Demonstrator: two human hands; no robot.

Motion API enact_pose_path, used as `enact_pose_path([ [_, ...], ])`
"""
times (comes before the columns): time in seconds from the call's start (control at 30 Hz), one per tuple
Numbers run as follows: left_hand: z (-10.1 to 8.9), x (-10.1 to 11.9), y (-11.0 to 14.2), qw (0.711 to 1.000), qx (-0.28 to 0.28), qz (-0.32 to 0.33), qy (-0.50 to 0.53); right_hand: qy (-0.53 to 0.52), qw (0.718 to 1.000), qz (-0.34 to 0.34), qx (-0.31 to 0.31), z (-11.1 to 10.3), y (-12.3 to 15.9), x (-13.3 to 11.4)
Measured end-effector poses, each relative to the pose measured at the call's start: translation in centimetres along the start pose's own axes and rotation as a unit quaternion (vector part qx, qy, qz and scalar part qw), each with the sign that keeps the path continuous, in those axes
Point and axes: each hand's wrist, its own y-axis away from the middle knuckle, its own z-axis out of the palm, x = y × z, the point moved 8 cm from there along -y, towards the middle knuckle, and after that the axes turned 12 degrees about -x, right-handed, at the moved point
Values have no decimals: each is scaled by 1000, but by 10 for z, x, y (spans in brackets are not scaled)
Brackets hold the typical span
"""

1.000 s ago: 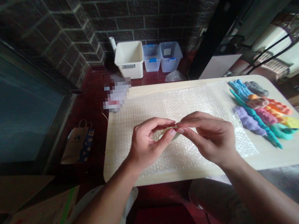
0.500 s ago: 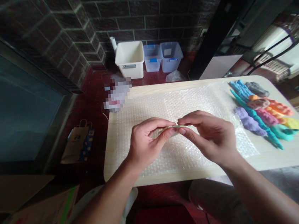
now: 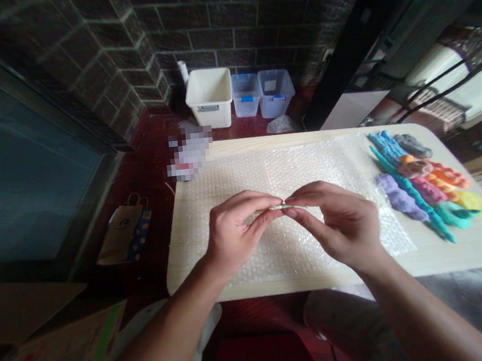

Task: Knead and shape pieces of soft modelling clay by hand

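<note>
A thin, pale green strip [image 3: 276, 207] is pinched between my fingertips, held above the sheet of bubble wrap [image 3: 240, 175]. My left hand [image 3: 234, 224] is closed on its left part with thumb and fingers. On the other side, my right hand [image 3: 343, 215] grips it the same way, and the two sets of fingertips nearly touch. The fingers cover most of the strip, so its full shape and material cannot be told.
Soft-looking colourful lumps and lengths [image 3: 425, 178] lie at the table's right end. Beyond the table [image 3: 295, 285] stand a white bin [image 3: 212, 114] and two clear tubs [image 3: 275, 99]. A paper bag [image 3: 115, 234] and a cardboard box [image 3: 57, 360] are at the left.
My fingertips have shifted slightly on the strip, and a little more of its pale green edge shows. Both hands stay in nearly the same place.
</note>
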Motion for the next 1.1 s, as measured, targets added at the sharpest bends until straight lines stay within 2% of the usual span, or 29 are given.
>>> enact_pose_path([
  [0.17,-2,6,-1,1000,7,15,-24,46,999,-12,0,-2,1,-7],
  [0.47,-3,17,0,996,2,86,-34,26,999,-31,-22,0,1,-10],
  [0.7,-6,18,-1,996,15,79,-42,57,998,-32,8,-5,4,-11],
  [1.1,-2,19,1,996,8,73,-43,51,998,-45,-5,-3,3,-13],
])
